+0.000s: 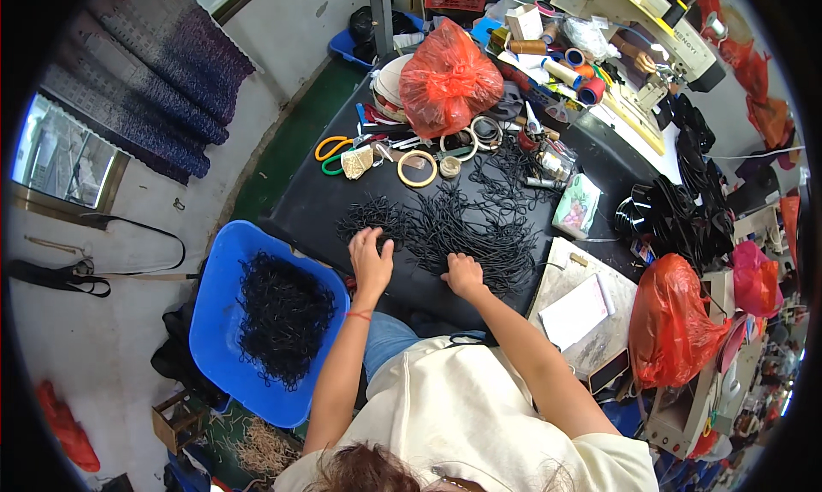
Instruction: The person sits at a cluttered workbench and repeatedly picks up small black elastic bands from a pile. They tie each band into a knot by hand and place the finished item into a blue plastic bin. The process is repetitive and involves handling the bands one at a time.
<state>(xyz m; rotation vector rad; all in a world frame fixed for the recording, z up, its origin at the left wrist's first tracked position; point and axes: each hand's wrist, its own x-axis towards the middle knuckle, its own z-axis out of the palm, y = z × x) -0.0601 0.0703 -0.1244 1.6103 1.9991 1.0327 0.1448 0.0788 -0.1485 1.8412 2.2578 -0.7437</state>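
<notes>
Thin black cords (pixel 479 235), looped and tangled, lie in a wide heap on the black tabletop (pixel 300 196). A smaller clump of cords (pixel 374 216) adjoins it on the left. My left hand (pixel 371 259) rests at the near edge of that clump, thumb apart from the stretched fingers. At the near side of the larger heap, my right hand (pixel 463 274) has its fingers curled onto the cords; its fingertips are partly hidden. Left of the table, a blue basin (pixel 214 321) holds a big tangle of similar black cords (pixel 287 316).
Tape rolls (pixel 417 168), orange-handled scissors (pixel 332 148) and a red plastic bag (pixel 451 79) stand beyond the cords. To the right are a tissue pack (pixel 577 206), a notepad (pixel 578 310) on a board, a phone (pixel 609 371) and another red bag (pixel 676 321). A sewing machine (pixel 659 29) stands far right.
</notes>
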